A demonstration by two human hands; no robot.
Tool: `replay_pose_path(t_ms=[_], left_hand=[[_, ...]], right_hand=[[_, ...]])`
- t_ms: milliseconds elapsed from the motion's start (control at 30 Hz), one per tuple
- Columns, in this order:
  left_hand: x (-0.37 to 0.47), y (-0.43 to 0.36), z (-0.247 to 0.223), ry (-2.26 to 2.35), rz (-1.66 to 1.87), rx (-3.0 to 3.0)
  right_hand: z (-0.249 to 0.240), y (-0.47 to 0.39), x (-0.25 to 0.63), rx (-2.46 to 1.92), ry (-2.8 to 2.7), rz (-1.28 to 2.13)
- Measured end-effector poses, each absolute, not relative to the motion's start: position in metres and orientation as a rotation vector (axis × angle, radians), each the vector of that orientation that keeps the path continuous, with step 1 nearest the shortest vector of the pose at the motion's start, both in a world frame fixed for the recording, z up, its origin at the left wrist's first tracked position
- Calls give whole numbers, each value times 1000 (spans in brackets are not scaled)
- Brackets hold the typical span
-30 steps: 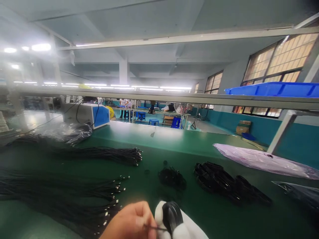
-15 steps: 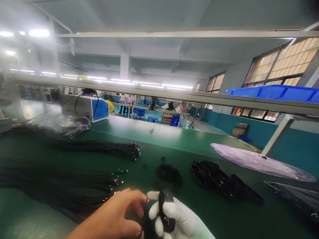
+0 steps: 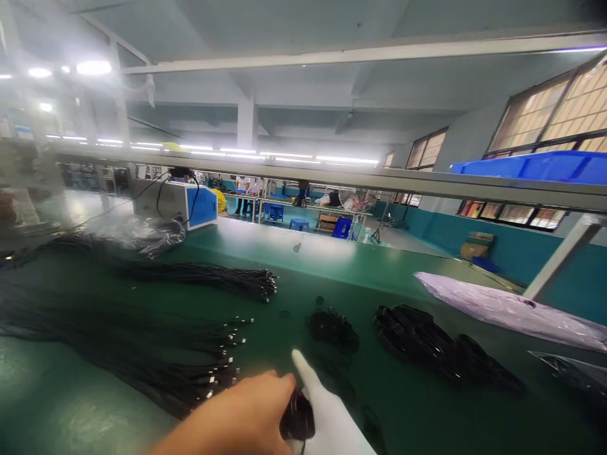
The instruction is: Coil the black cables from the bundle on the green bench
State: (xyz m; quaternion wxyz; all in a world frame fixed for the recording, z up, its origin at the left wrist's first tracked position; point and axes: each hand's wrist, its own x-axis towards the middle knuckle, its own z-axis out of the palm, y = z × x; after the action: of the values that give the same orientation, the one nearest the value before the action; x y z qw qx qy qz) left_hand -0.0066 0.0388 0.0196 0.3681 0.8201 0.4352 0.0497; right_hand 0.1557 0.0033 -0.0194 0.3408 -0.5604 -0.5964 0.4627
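A coiled black cable [image 3: 298, 417] is between my two hands, low in the middle of the view. My bare left hand [image 3: 244, 414] closes on the coil from the left, its fingertips partly hidden. On the coil's right side is my right hand [image 3: 329, 414] in a white glove, gripping it with the index finger stretched forward. Left of my hands lies a spread of loose black cables [image 3: 156, 370] with light connector ends. Just beyond them rests a small heap of black rings or coils [image 3: 332, 328].
Farther back lies another bundle of black cables [image 3: 227, 278]. More coiled cables [image 3: 417, 335] are piled at the right, near a pinkish plastic bag [image 3: 502, 309] and a clear bag [image 3: 569, 373]. A blue-and-white machine [image 3: 183, 205] stands at the back left; a blue tray [image 3: 535, 167] sits on the overhead shelf.
My hands have come together, and my left hand now closes on the coil that my right held. My right index finger has straightened forward. The view has shifted slightly left.
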Motion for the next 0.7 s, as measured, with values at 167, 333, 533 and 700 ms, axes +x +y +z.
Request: replay_pose_path(t_ms=[167,333,533,700], left_hand=[[-13,49,12,923,196,1849],[-4,33,3,1037,320,1663],[-8,32,28,816,664,1117],[-8,27,36,866,857,1224]], right_hand=[[2,0,158,-1445,-1670,1127],[-4,-5,160,-860,-1147,1755],[6,-9,157,-682,-1077,1782],[-2,-7,165,-667,-1145,1834]])
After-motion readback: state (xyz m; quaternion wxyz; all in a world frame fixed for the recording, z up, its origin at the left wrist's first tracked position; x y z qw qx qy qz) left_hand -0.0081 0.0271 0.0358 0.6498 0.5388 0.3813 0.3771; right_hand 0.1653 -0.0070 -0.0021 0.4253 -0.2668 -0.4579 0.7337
